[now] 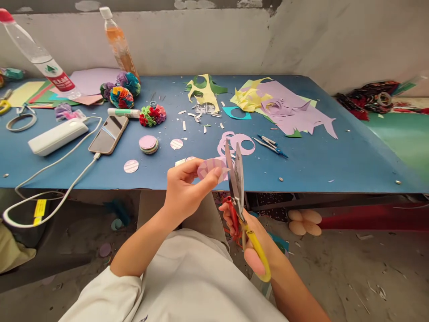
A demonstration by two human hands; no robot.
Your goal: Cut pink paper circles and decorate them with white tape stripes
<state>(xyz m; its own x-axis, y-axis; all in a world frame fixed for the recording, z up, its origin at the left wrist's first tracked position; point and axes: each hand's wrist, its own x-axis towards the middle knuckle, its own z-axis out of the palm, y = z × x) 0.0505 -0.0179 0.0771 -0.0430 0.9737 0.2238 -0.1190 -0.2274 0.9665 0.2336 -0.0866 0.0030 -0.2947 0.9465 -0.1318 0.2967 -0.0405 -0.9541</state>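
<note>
My left hand (184,188) pinches a light purple paper disc (207,169) between thumb and fingers, just over the table's front edge. A small pale point of paper sticks out at the disc's right side, by the scissor blades. My right hand (258,237) is closed round the handles of a pair of scissors (238,174), one handle red and one yellow. The blades point upward and stand slightly apart, right of the disc. Behind them lie purple paper rings (244,144). Left of my hands are a stack of paper discs (148,144) and striped discs (131,166).
On the blue table (301,172) lie a compass (273,146), purple paper scraps (291,107), a yellow cut-out sheet (204,94), a phone (109,134) on a white cable, a power bank (58,136) and ruffled paper balls (122,97). Two bottles, one with orange drink (119,44), stand at the back left.
</note>
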